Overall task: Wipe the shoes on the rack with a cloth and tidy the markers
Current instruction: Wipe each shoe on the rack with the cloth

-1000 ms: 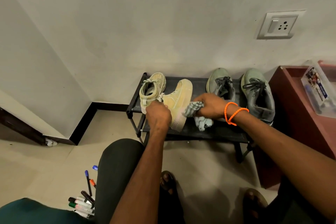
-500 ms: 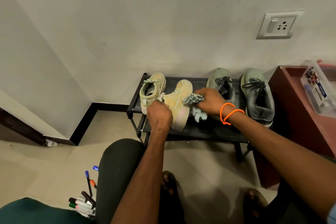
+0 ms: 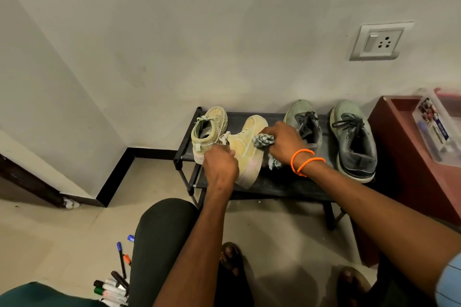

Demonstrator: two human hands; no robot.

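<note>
Markers (image 3: 113,284): your loose pile on the floor, well left of and below the rack (image 3: 287,182).
Left yellow shoe (image 3: 208,128): upright at the rack's left end.
Left hand (image 3: 220,166): your fingers curl around the tipped yellow shoe (image 3: 248,151), on the rack.
Cloth (image 3: 264,141): bunched against that shoe's side.
Right hand (image 3: 282,142): clenches the cloth.
Grey shoes (image 3: 354,139): paired on the rack's right half.

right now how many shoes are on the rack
4: a yellow shoe upright at the rack's left end, a second yellow shoe tipped on its side, held by the left hand, and two grey-green shoes on the right.
</note>
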